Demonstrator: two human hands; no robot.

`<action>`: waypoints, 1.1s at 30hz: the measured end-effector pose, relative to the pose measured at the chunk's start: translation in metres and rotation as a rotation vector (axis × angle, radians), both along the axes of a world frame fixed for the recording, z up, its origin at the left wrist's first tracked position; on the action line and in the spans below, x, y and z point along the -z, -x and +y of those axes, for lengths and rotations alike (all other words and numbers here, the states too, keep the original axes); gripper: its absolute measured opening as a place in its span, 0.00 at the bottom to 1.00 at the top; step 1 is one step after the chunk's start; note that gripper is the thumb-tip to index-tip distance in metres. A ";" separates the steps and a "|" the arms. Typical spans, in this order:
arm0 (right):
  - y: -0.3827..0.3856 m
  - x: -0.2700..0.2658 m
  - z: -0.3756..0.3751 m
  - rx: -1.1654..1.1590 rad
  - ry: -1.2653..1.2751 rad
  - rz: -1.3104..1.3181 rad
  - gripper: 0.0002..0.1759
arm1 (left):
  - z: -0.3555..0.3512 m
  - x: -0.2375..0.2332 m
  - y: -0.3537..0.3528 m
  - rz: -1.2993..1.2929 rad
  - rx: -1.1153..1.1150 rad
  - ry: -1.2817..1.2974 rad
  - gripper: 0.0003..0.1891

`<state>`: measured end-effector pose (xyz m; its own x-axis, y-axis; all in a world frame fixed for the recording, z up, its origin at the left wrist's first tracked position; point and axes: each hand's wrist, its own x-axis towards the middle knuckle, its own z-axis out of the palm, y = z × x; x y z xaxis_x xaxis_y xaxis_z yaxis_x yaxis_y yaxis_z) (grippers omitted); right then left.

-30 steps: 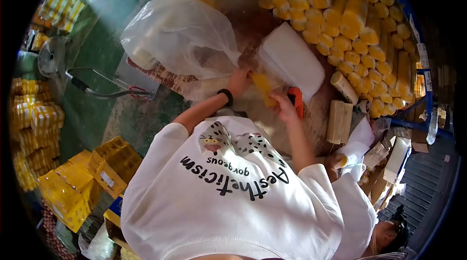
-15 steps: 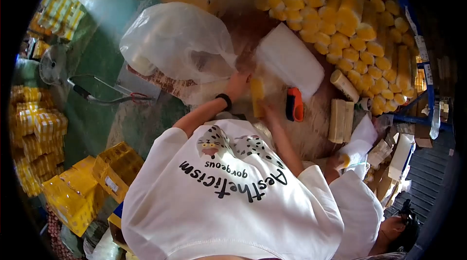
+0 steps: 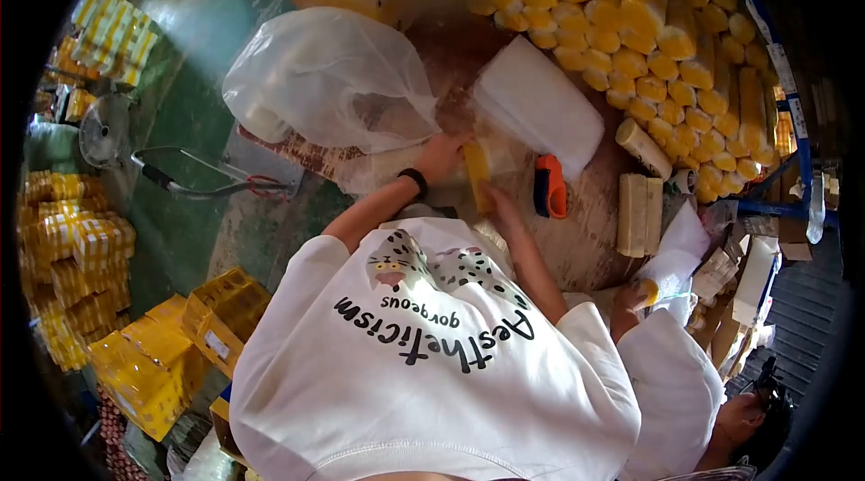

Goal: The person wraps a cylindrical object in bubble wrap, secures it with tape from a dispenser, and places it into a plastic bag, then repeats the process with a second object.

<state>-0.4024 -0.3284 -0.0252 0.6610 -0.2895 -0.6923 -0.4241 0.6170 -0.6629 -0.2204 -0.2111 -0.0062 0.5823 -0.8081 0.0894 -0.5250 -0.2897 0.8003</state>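
A narrow yellow bundle (image 3: 478, 176), partly under clear film, lies between my two hands over the table. My left hand (image 3: 441, 157), with a black band at the wrist, is closed at the bundle's upper end; its fingertips are partly hidden. Around the lower end my right hand (image 3: 506, 213) is closed. Just beyond my left hand spreads a large clear plastic bag (image 3: 329, 76). A stack of white translucent sheets (image 3: 539, 104) lies past my right hand. Nearer to that hand stands an orange and dark-blue tool (image 3: 550, 187), perhaps a tape dispenser.
Many yellow rolls (image 3: 644, 40) are piled at the back right, beside a blue rack frame (image 3: 797, 143). Brown blocks (image 3: 639, 215) stand at the table's right. A co-worker's sleeve (image 3: 671, 382) is close on my right. Yellow taped boxes (image 3: 153, 355) and a metal-framed handle (image 3: 194, 184) are left.
The whole view has shifted slightly. My hands keep nearly the same hold on the yellow bundle, and the bag and sheets lie as before.
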 end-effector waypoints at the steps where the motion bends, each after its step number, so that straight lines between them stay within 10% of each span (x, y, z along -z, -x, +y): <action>1: 0.000 -0.003 0.001 0.012 0.000 -0.012 0.20 | 0.001 -0.003 0.000 0.056 0.011 0.032 0.17; 18: 0.006 0.012 0.001 -0.019 -0.015 -0.042 0.21 | 0.000 0.011 -0.015 0.832 0.099 0.211 0.11; 33: 0.005 -0.009 0.013 -0.130 0.299 0.055 0.18 | 0.001 0.004 -0.012 0.502 0.094 0.241 0.18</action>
<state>-0.4069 -0.3158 -0.0161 0.6699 -0.4008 -0.6249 -0.5267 0.3366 -0.7805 -0.2080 -0.2099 -0.0101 0.5276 -0.8495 0.0083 -0.0777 -0.0385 0.9962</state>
